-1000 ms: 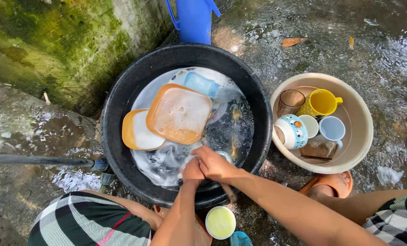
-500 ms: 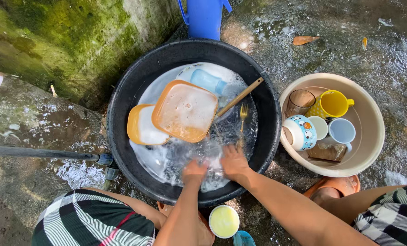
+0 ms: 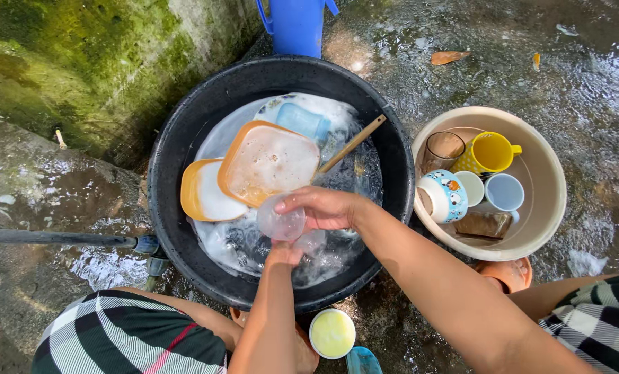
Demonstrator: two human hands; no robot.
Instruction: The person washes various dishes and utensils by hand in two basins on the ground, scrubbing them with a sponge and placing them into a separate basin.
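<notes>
Right hand (image 3: 321, 209) curls around the clear glass (image 3: 280, 223) just above the suds in the black basin (image 3: 184, 149), left hand (image 3: 283, 253) bunched beneath it, grip unclear; best kept low over the water, firm hold, slippery.

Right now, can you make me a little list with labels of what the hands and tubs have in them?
right hand: holds a clear cup over the water
left hand: just under the cup, its fingers hidden
black tub: soapy water, two orange lids, a blue container, a wooden handle
beige basin: a yellow mug, a brown glass, a patterned mug
</notes>
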